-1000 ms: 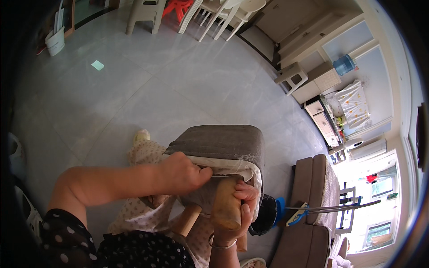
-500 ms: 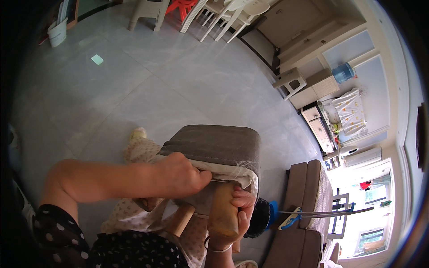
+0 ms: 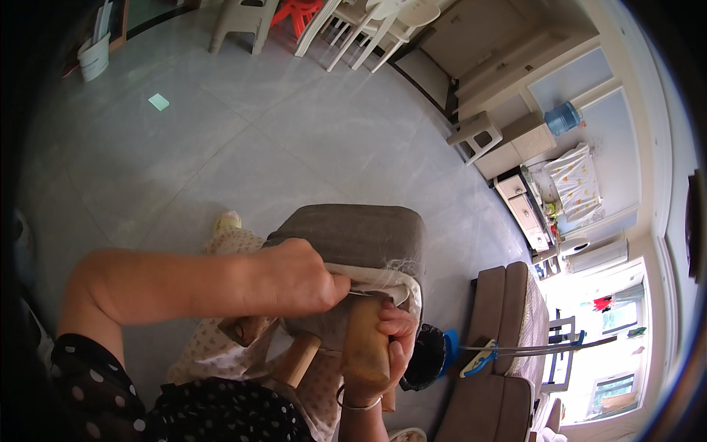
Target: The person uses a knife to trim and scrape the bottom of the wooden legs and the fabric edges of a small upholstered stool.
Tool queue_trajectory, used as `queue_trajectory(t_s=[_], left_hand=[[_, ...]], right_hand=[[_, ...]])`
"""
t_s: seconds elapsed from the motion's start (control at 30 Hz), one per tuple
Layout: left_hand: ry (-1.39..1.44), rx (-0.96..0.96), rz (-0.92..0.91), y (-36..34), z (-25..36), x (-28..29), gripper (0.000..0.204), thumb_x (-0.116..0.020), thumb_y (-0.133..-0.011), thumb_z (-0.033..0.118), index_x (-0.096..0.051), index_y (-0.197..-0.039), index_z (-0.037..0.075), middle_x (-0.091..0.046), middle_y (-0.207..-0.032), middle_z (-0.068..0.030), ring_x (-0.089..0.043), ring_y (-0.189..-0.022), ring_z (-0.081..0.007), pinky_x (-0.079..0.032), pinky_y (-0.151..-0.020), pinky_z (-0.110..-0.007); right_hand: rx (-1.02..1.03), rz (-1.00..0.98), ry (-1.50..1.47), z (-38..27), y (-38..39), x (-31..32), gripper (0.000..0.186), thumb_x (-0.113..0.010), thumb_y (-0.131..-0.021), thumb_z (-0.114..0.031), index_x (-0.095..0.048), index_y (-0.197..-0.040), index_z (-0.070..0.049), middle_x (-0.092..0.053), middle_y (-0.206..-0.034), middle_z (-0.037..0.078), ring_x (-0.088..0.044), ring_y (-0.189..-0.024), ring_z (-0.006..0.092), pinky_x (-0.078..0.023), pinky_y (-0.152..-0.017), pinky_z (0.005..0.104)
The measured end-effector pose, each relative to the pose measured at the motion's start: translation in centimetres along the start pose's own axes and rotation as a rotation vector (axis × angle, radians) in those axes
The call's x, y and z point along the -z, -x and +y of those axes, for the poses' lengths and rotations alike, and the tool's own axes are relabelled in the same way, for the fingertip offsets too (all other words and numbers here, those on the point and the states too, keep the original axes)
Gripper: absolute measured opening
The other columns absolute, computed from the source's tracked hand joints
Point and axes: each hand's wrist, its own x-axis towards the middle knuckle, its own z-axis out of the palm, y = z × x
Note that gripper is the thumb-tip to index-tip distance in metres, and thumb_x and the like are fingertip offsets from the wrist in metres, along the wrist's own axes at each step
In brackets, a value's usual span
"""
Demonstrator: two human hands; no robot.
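Note:
A grey upholstered stool (image 3: 350, 234) lies tipped over my lap, its thick wooden legs toward me. Along the edge of its underside runs a white cloth lining (image 3: 383, 275) with loose, frayed threads. My left hand (image 3: 298, 276) is a closed fist at that edge, thumb side toward the lining; whatever it pinches is hidden. Beside it, my right hand (image 3: 398, 339) wraps around the nearest wooden stool leg (image 3: 366, 342), its fingertips close to the lining. Another wooden leg (image 3: 300, 359) points toward my body.
A black-lined bin (image 3: 423, 361) stands just right of the stool. Beyond it is a brown sofa (image 3: 479, 346) with a blue-and-white handled tool (image 3: 480, 359) by it. White chairs (image 3: 390, 29) and a plastic stool (image 3: 244, 26) stand far ahead on the grey tiles.
My left fist has risen slightly and turned, still at the lining's edge. The stool and the leg in my right hand have shifted a little left.

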Motion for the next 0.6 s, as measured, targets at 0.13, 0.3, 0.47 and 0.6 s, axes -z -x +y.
queue_trajectory(t_s=[0.13, 0.3, 0.47, 0.6], left_hand=[[0.012, -0.131, -0.030, -0.7, -0.7, 1.0, 0.009, -0.059, -0.069, 0.009, -0.051, -0.068, 0.004, -0.055, -0.049, -0.0060, -0.059, -0.044, -0.0210, -0.043, -0.036, -0.033], [-0.060, -0.045, 0.035, -0.8, 0.1, 0.7, 0.009, -0.059, -0.069, 0.009, -0.052, -0.068, 0.004, -0.056, -0.050, -0.0067, -0.060, -0.045, -0.0198, -0.043, -0.036, -0.033], [-0.059, -0.060, 0.027, -1.0, 0.6, 0.8, 0.008, -0.059, -0.069, 0.009, -0.053, -0.068, 0.004, -0.057, -0.050, -0.0064, -0.060, -0.045, -0.0196, -0.043, -0.036, -0.032], [-0.079, -0.128, -0.090, -1.5, -0.1, 2.5, 0.009, -0.059, -0.069, 0.009, -0.053, -0.067, 0.004, -0.057, -0.050, -0.0068, -0.060, -0.046, -0.0206, -0.044, -0.037, -0.032]], right_hand=[[0.023, -0.021, 0.034, 0.6, 0.7, 1.1, 0.035, -0.040, -0.079, -0.032, -0.056, -0.084, -0.001, -0.050, -0.105, 0.017, -0.045, -0.109, 0.0298, -0.030, -0.102, 0.0445], [0.003, 0.005, -0.021, 0.5, 0.6, 0.6, 0.034, -0.040, -0.078, -0.030, -0.056, -0.084, -0.001, -0.050, -0.104, 0.017, -0.044, -0.110, 0.0286, -0.030, -0.103, 0.0439], [-0.027, 0.042, -0.053, 0.4, 0.9, 0.6, 0.032, -0.044, -0.081, -0.032, -0.053, -0.087, -0.002, -0.049, -0.102, 0.012, -0.044, -0.112, 0.0250, -0.031, -0.103, 0.0418], [0.003, 0.019, -0.019, 0.8, 0.9, 1.0, 0.030, -0.043, -0.081, -0.030, -0.053, -0.087, -0.002, -0.049, -0.101, 0.011, -0.044, -0.111, 0.0249, -0.031, -0.103, 0.0416]])
